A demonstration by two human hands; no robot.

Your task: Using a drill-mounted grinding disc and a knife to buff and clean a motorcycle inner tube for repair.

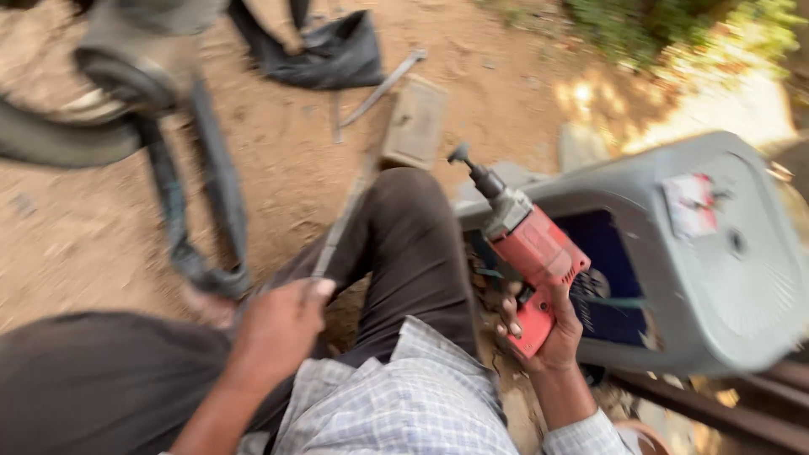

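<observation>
Fingers of the right hand [539, 324] wrap tight around the handle of a red power drill [527, 253], held beside a grey plastic case [725, 278]. Left hand [278, 324] closes on a thin metal rod [341, 227] lying across the dark trouser knee [404, 227], above bare dirt ground [286, 160].

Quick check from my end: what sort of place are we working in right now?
Probably an outdoor roadside repair spot: bare dirt ground, a rubber tyre and inner tube lying on it, and a red power drill in the right hand.
</observation>
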